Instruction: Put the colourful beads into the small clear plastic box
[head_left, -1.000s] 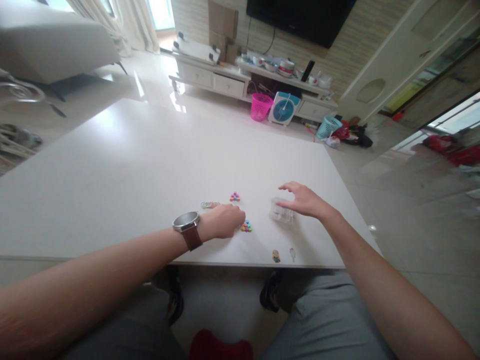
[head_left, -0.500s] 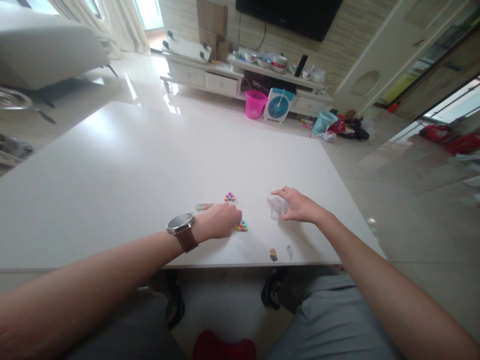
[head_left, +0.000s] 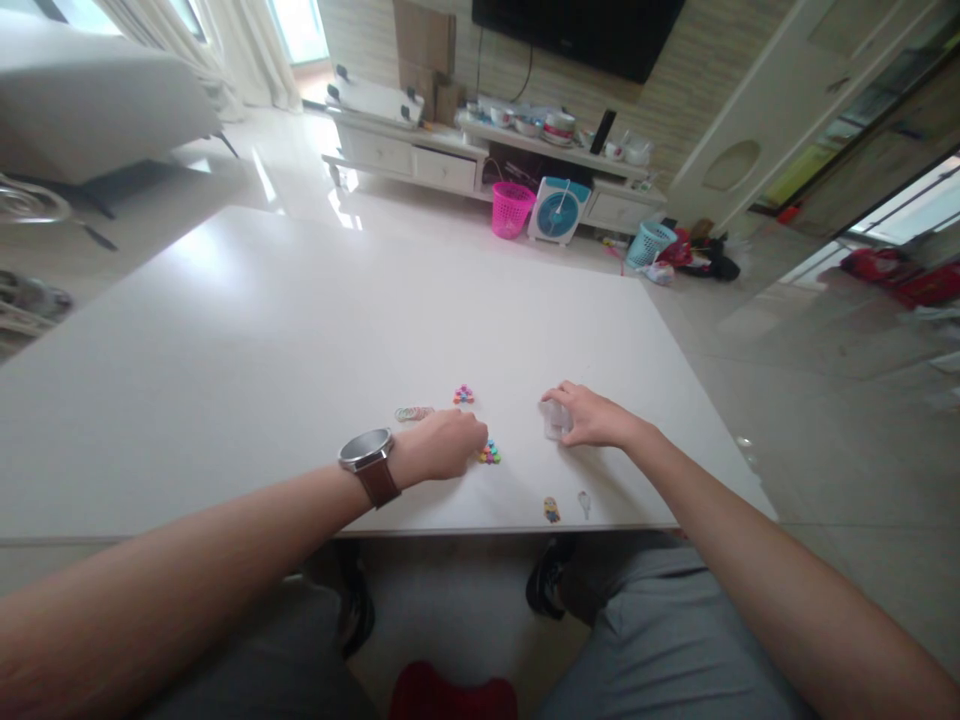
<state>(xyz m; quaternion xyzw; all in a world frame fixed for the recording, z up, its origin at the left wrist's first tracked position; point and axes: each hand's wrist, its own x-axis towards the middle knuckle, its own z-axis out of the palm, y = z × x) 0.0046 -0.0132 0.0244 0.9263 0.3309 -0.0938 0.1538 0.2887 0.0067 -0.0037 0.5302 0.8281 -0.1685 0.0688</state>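
left hand (head_left: 442, 445) – closed fist, lower centre, touching the coloured beads (head_left: 490, 454) at its right | right hand (head_left: 589, 417) – gripping clear box (head_left: 556, 420) on worktop (head_left: 300, 330), right of beads

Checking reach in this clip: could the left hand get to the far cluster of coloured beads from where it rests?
Probably yes. The left hand rests on the table beside the near bead cluster, and the far bead cluster lies just beyond its knuckles with nothing between them.
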